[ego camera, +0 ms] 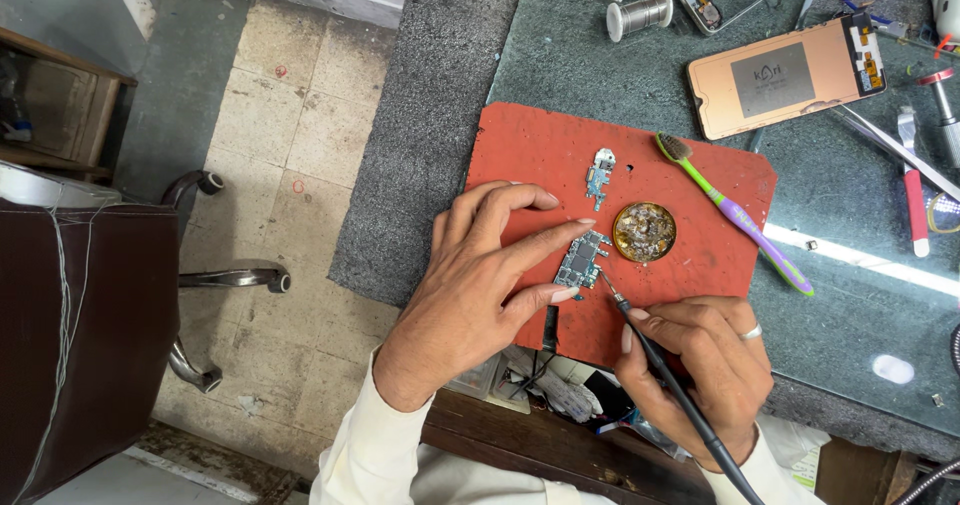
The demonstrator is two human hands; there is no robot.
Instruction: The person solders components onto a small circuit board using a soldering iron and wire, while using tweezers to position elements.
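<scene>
Right hand pinching soldering iron, tip touching small circuit board; left hand fingers spread, pinning board on red mat. Slip risking burnt fingertip.

circuit board on mat | tin just right | toothbrush further right | small board behind

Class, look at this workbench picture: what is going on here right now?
A person is working on a small circuit board lying on a red mat. The left hand steadies the board with its fingertips, while the right hand holds a soldering iron with its tip at the board's edge. A round tin, a second small board and a toothbrush lie nearby on the mat.
</scene>
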